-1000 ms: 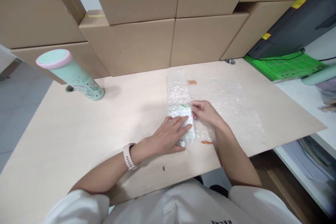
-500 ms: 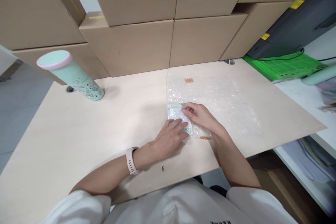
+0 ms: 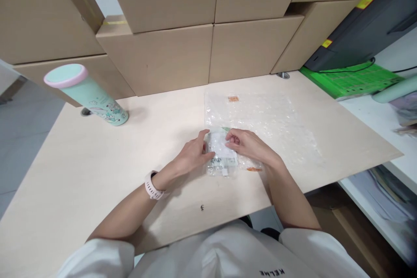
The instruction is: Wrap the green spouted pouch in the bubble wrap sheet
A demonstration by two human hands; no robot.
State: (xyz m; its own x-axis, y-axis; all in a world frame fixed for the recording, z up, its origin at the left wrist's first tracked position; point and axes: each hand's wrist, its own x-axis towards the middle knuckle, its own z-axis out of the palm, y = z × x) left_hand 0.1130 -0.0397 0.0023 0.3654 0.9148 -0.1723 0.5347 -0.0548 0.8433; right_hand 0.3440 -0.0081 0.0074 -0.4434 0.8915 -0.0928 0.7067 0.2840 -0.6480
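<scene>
A small flat pale packet with printing and some green [image 3: 222, 147] lies on the left part of a sheet of bubble wrap [image 3: 260, 113], with clear wrinkled plastic around it. My left hand [image 3: 190, 154] is at the packet's left edge, index finger stretched out and thumb apart, the thumb resting on the packet. Over the packet's right side is my right hand [image 3: 249, 144], its fingers curled in toward the thumb. What lies between those fingertips, if anything, is hidden. Orange marks show on the wrap near its top and by my right wrist.
A mint tumbler with a pink rim [image 3: 94, 95] stands at the table's left. Stacked cardboard boxes [image 3: 169, 58] wall the back. On the right are a green plastic crate [image 3: 352, 79], a dark case [image 3: 368, 30] and a white shelf [image 3: 368, 117]. The table [image 3: 107, 169] ends near my body.
My left hand has shifted left off the packet and spread its fingers, uncovering the packet's lower part. My right hand stays at nearly the same place. The view has shifted slightly.
</scene>
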